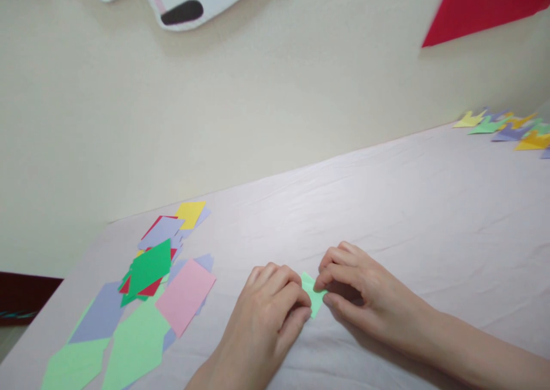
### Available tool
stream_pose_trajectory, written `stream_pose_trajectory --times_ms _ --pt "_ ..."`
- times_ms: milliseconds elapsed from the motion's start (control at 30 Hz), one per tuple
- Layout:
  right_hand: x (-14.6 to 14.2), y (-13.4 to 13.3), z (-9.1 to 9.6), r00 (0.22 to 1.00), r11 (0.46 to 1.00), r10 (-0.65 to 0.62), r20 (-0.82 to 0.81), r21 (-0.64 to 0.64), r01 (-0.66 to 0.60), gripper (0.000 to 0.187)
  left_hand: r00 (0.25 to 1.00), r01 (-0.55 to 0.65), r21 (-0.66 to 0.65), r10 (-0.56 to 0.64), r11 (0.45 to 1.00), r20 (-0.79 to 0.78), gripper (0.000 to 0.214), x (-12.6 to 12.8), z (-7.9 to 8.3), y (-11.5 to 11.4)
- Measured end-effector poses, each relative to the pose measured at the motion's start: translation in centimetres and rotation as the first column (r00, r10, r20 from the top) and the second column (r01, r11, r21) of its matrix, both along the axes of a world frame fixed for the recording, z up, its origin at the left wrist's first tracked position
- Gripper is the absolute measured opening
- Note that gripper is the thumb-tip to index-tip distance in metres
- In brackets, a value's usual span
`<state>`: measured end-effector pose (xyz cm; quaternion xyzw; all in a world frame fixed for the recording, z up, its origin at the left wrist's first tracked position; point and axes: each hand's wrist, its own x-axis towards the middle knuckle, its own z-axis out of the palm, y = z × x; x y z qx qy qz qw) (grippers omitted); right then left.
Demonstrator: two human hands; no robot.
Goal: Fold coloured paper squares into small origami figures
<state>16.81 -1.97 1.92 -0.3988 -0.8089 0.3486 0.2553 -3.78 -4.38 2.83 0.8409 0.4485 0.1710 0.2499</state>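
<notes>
A small piece of light green paper (315, 302), apparently folded, lies on the table between my two hands. My left hand (275, 307) rests at its left edge, fingers curled and thumb close to the forefinger, covering that side of the paper. From the right, my right hand (361, 284) pinches the paper's right corner between thumb and fingertips. The folds under my fingers are partly hidden.
Loose paper sheets lie at the left: green (151, 268), pink (187, 295), light green (136, 338), purple (99, 312) and yellow (190, 213). Several folded paper shapes (511, 131) stand at the far right. A wall (258, 103) borders the cloth-covered table (387, 201).
</notes>
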Motion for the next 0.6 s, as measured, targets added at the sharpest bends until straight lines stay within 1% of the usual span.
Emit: stream_pose_trajectory --times_ms 133,400,500,600 --pt "-0.04 0.04 -0.01 1.0 1.0 0.0 0.001 0.004 0.0 0.025 1.0 -0.005 -0.014 0.005 1.0 -0.021 0.025 -0.03 0.01 -0.11" --pt "0.06 0.01 -0.27 1.0 1.0 0.002 0.013 0.019 -0.002 0.025 0.999 -0.024 -0.036 0.025 0.999 0.026 0.014 0.18 -0.02 0.19" --pt "0.02 0.01 -0.14 1.0 1.0 -0.004 0.023 0.024 0.004 0.025 0.999 -0.023 -0.018 0.023 1.0 0.022 0.012 0.28 -0.07 -0.04" --pt "-0.02 0.03 -0.1 1.0 1.0 -0.007 0.02 0.029 0.006 0.025 0.998 -0.062 0.019 0.062 0.998 0.015 0.012 0.56 -0.3 -0.32"
